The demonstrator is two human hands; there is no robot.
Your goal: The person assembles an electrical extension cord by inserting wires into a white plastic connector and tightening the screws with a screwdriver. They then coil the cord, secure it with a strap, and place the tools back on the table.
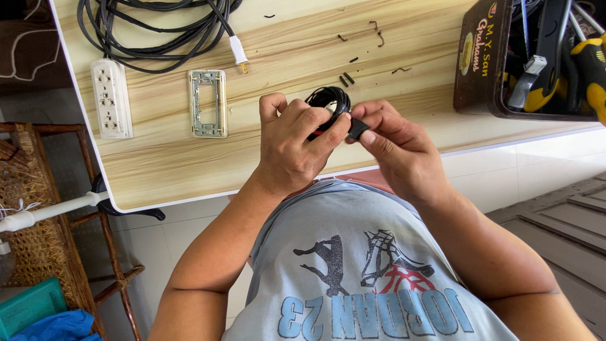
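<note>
Both hands meet over the front edge of a light wooden table [164, 170]. My left hand [293, 148] is closed around a small black ring-shaped coil [328, 100], either thin wire or tape; I cannot tell which. A bit of red shows under its fingers. My right hand [398, 151] pinches a short black end piece [358, 128] that leads off the coil, between thumb and forefinger. The two hands touch at the fingertips.
On the table lie a white power strip [111, 98], a metal outlet frame [207, 103], a coiled black cable [158, 28] with a white plug [238, 50], and several small wire scraps [347, 79]. A brown tin [483, 63] of tools stands at right. A wicker chair [38, 208] is at left.
</note>
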